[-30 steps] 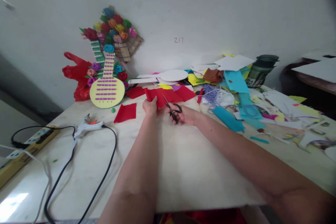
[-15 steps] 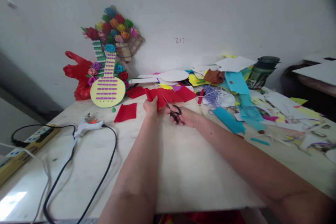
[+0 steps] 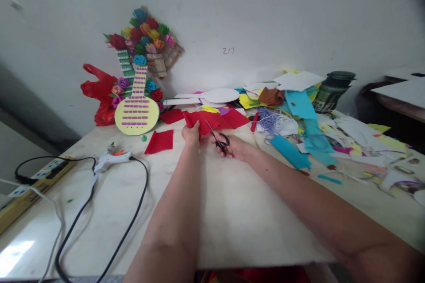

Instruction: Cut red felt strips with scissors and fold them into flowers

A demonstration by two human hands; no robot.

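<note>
Centre of frame: left hand (image 3: 191, 134) pinching red paper (image 3: 221, 120); right hand (image 3: 235, 145) gripping scissors (image 3: 218, 143), angled toward upper left.

Bare left forearm (image 3: 177, 199) stretched just past 12 o'clock, left hand (image 3: 191, 134) closed in a grip, bare right forearm (image 3: 295, 190) angled toward 10 o'clock, right hand (image 3: 232, 146) curled, just past 3 o'clock from the left hand.
</note>
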